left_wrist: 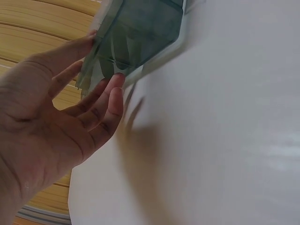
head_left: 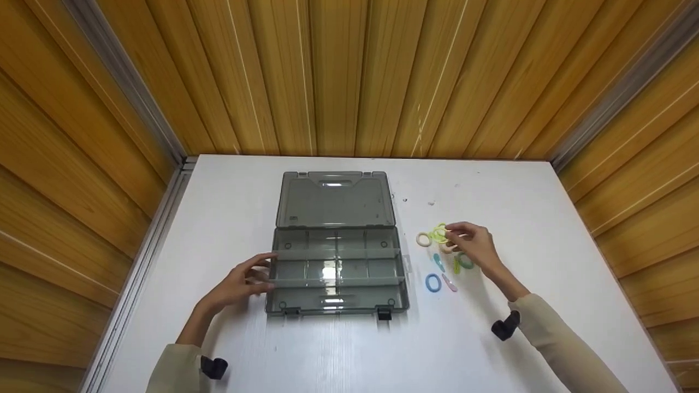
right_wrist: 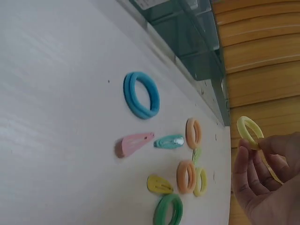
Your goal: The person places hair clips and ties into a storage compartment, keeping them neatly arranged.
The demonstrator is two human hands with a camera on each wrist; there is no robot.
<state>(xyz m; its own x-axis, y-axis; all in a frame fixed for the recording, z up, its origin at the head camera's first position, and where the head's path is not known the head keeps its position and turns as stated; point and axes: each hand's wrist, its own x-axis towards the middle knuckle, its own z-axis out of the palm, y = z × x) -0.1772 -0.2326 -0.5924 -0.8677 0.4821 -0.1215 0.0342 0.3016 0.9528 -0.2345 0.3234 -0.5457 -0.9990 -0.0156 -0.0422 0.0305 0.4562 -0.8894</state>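
a yellow hair tie [right_wrist: 241, 128] is up above the white table [head_left: 218, 207], pinched by the thumb and fingertips of the right hand [head_left: 474, 244]. that hand reaches in from the right, fingers pointing left. near it lie a blue hair tie [right_wrist: 130, 93], a pink snap clip [right_wrist: 135, 142] and a teal snap clip [right_wrist: 169, 141]. the left hand [head_left: 239, 284], its fingers loose and spread, touches the left side of the open gray divided box [head_left: 314, 299].

The surface [head_left: 235, 196] is white. Behind it stands a brown back wall [head_left: 336, 76] with upright stripes. The left wall [head_left: 71, 191] and right wall [head_left: 644, 191] are brown too. A grey bar [head_left: 127, 76] runs up each back corner. Tiny specks [head_left: 405, 200] dot the surface.
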